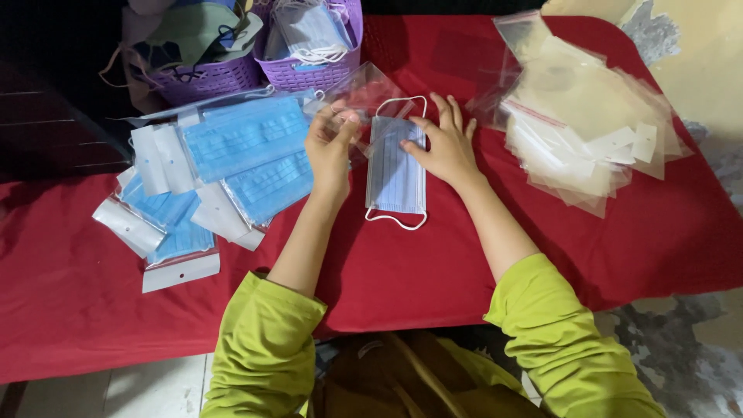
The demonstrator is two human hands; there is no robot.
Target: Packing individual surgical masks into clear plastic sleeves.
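Note:
A light blue face mask [395, 174] with white ear loops lies lengthwise on the red cloth [433, 263] in the middle. My right hand [443, 143] rests flat on its upper right edge, fingers spread. My left hand [331, 143] pinches the mouth of a clear plastic bag [364, 89] just above and left of the mask. The bag's open end meets the top of the mask.
Several bagged blue masks [232, 162] lie piled at the left. A stack of empty clear bags [588, 128] sits at the right. Two purple baskets [309, 73] with loose masks stand at the back. The table's front edge runs near my body.

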